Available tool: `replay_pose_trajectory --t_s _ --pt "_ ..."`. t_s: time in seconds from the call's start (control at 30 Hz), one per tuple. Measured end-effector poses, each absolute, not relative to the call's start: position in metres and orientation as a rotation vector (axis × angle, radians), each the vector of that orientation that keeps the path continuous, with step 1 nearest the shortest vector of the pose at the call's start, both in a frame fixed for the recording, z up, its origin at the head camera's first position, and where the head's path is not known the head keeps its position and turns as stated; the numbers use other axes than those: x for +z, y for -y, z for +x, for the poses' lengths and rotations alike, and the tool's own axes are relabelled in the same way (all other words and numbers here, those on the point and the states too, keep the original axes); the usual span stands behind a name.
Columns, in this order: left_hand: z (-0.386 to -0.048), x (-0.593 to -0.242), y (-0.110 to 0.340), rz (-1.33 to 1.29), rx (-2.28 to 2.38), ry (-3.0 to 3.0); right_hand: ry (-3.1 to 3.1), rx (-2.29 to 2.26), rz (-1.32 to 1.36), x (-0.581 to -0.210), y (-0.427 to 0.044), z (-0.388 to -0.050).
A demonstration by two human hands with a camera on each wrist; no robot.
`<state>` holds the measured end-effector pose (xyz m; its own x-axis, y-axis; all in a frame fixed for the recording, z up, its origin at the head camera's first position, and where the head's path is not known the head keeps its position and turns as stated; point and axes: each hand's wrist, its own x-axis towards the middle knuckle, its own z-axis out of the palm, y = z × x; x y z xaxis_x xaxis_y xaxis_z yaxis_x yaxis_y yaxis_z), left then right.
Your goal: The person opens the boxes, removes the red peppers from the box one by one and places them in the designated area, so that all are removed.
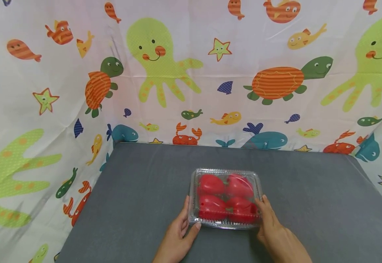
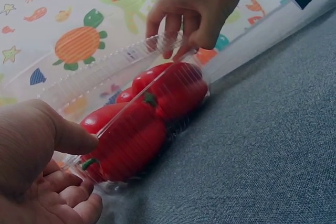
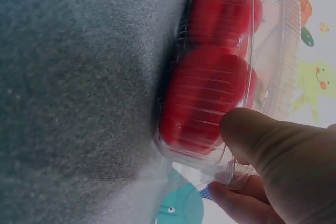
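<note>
A clear plastic clamshell box (image 1: 225, 225) with several red peppers (image 1: 212, 207) inside stands on the grey table, its lid down in the head view. The left hand (image 1: 177, 235) holds the box's near left corner, thumb in front and fingers along the side. At the right side, the right hand (image 1: 277, 233) grips the rim. In the left wrist view the left thumb lies by a red pepper (image 2: 126, 140) behind the plastic. The right wrist view has the right hand (image 3: 283, 166) pinching the box edge between thumb and fingers.
The grey table (image 1: 138, 182) extends around the box. Behind it and at both sides hangs a white curtain (image 1: 204, 22) printed with octopuses, turtles, fish and crabs, meeting the table's back edge.
</note>
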<state>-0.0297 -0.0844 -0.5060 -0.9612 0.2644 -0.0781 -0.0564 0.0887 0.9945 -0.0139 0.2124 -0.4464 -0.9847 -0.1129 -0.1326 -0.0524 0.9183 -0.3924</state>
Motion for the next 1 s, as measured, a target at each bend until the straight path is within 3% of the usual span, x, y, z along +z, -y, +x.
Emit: replay_pose_trajectory --t_s 0.27,0.77,1.0 --pt "-0.031 -0.504 0.083 0.178 1.978 -2.112 -3.085 -0.559 -0.168 -0.435 -0.212 -0.012" --pt "-0.031 -0.502 0.084 0.182 1.999 -2.067 -3.405 -0.745 -0.526 -0.413 -0.230 -0.025" --pt "-0.031 -0.501 0.084 0.129 1.969 -2.072 -3.303 -0.899 -0.390 -0.398 -0.234 -0.036"
